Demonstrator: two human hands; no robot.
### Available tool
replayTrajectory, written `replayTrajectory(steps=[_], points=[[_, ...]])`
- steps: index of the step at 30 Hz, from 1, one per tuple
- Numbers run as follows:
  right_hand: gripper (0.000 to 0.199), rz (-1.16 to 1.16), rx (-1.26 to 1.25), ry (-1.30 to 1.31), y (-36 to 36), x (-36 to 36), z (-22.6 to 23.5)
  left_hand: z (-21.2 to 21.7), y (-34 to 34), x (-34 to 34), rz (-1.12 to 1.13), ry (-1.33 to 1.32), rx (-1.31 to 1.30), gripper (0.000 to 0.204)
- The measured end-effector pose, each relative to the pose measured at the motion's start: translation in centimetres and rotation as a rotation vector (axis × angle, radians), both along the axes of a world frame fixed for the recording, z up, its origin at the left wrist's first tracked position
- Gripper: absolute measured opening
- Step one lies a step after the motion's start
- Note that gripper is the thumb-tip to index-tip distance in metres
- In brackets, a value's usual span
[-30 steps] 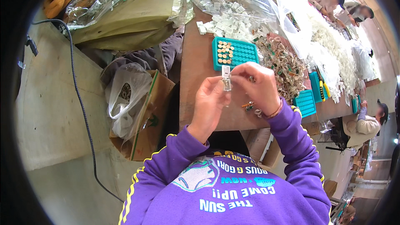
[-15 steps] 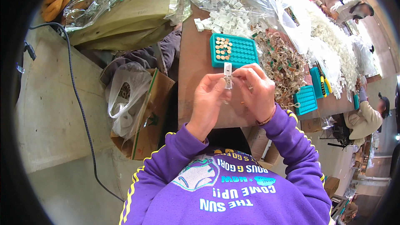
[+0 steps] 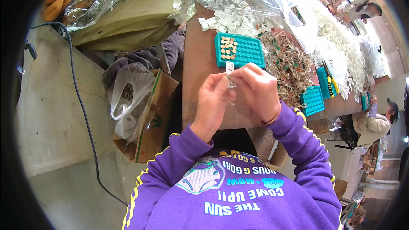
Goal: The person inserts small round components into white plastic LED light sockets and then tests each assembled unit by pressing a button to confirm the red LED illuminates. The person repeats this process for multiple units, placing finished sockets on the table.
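Note:
Both hands meet above the brown table [image 3: 198, 76]. My left hand [image 3: 213, 100] and my right hand [image 3: 255, 89] pinch a small white plastic part [image 3: 230, 69] with a metal piece between the fingertips. Just beyond them lies a teal grid tray [image 3: 245, 51] with several round copper-coloured pieces in its upper left cells. Purple sleeves cover both forearms.
A heap of white plastic parts [image 3: 232, 15] and clear bags lie at the table's far end, with a pile of brownish wire pieces [image 3: 287, 64] to the right. A second teal tray [image 3: 312, 100] sits at the right edge. A cardboard box [image 3: 149, 119] with a plastic bag stands left. Other people work at the upper right.
The hands and the small part have stayed together above the table, shifting slightly nearer the teal tray; the fingers have turned the part a little.

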State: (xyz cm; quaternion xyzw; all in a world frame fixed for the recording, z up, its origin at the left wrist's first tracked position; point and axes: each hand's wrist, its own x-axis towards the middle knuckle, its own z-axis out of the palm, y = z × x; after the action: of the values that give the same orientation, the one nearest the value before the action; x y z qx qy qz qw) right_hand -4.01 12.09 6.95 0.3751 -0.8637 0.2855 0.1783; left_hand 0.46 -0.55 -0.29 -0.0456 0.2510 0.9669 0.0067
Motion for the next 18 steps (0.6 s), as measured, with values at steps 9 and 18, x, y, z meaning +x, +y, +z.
replayTrajectory(steps=[9, 18], points=[[0.034, 0.091, -0.028, 0.136, 0.2, 0.5, -1.9, -0.7, -0.1, 0.0, 0.045, 0.052, 0.076, 0.019], [0.038, -0.058, -0.563, -0.64, 1.0, 1.5, -0.4, 0.8, -0.4, 0.6, -0.093, 0.078, 0.082, 0.019]])
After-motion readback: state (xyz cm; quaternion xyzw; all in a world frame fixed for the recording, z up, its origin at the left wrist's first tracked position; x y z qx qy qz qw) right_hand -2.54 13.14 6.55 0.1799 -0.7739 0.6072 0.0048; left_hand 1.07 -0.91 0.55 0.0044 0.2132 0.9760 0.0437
